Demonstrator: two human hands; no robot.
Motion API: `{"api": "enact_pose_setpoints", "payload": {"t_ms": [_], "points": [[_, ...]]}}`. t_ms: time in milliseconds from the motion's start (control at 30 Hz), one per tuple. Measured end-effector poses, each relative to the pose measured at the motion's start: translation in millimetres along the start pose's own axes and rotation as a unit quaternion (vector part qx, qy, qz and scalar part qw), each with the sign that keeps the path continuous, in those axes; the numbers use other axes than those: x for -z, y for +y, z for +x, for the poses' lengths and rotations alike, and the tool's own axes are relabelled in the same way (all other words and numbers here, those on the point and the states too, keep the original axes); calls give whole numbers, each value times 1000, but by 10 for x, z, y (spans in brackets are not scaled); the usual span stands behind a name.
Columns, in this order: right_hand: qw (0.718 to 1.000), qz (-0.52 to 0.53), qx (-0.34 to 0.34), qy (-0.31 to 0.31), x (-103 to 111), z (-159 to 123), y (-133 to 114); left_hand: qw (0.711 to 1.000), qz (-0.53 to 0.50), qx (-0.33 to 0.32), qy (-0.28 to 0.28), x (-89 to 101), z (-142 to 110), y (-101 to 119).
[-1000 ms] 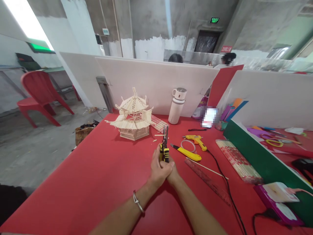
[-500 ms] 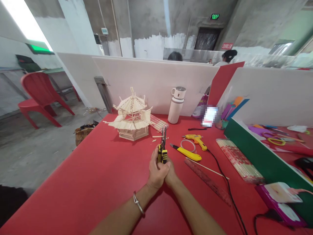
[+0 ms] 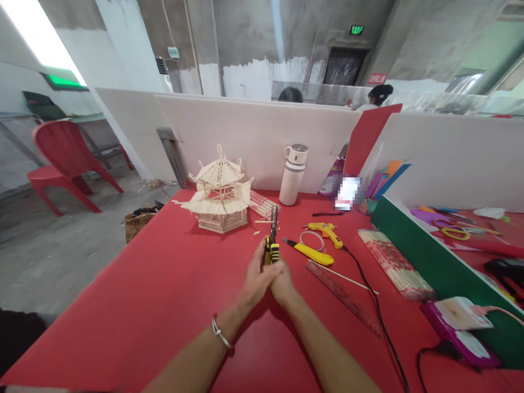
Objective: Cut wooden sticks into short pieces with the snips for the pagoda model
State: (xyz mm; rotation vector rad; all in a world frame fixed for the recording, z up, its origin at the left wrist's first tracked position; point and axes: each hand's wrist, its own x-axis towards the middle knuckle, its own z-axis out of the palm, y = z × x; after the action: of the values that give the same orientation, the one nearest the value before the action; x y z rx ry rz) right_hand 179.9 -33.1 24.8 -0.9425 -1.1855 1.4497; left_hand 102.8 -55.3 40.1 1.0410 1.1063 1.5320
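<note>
Both my hands are clasped together round a pair of pliers (image 3: 273,252) with yellow-and-black handles. Its dark metal jaws point up and away from me. My left hand (image 3: 258,274), with a silver bangle on its wrist, wraps the handles from the left. My right hand (image 3: 283,281) closes on them from the right, its fingers partly hidden. Beyond the jaws lie small cut pieces of stick (image 3: 256,233). A pagoda model (image 3: 221,191) made of pale wooden sticks stands to the left. A yellow utility knife (image 3: 313,253) lies just right of the pliers.
On the red table (image 3: 164,305) lie a yellow glue gun (image 3: 326,231), a red ruler (image 3: 344,299), a thin stick, and a packet of sticks (image 3: 395,263). A white flask (image 3: 293,176) stands by the white partition (image 3: 245,125). A purple power strip (image 3: 462,334) sits at right.
My hands stay clasped on the pliers, shifting only slightly. The jaws look a little wider apart half a second ago than now. The table's things stay put; the view has moved slightly.
</note>
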Motion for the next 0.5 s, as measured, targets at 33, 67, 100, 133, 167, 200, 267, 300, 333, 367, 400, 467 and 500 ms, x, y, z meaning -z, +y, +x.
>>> {"api": "enact_pose_setpoints", "payload": {"t_ms": [33, 67, 100, 133, 167, 200, 267, 300, 333, 367, 400, 467, 500], "points": [[1000, -7, 11, 6, 2, -32, -46, 1000, -6, -1, -11, 21, 16, 43], [1000, -15, 21, 8, 2, -60, -91, 1000, -10, -5, -17, 39, 37, 82], [999, -21, 28, 9, 0, -83, -133, 1000, -9, -9, -21, 54, 63, 116], [999, -25, 30, 6, -4, -99, -169, 1000, -4, -12, -19, 64, 92, 143], [999, -28, 28, 5, -7, -109, -197, 1000, 1, -12, -17, 68, 122, 165], [999, -30, 26, 4, -10, -111, -214, 1000, 5, -9, -13, 68, 149, 181], [999, -31, 30, 5, -9, -102, -216, 1000, 9, 1, -21, 53, 187, 198], [999, -28, 38, 8, -7, -92, -201, 999, 10, 5, -34, 42, 193, 200], [999, -23, 47, 13, -4, -80, -178, 999, 11, 8, -48, 31, 192, 196], [998, -18, 55, 19, -3, -68, -150, 998, 11, 12, -59, 22, 184, 187], [998, -15, 56, 25, -3, -55, -120, 998, 12, 15, -65, 15, 173, 172], [999, -9, 43, 30, -11, -31, -67, 998, 14, 18, -58, 11, 151, 130], [999, -5, 32, 29, -18, -20, -50, 998, 17, 19, -49, 13, 144, 108]]}}
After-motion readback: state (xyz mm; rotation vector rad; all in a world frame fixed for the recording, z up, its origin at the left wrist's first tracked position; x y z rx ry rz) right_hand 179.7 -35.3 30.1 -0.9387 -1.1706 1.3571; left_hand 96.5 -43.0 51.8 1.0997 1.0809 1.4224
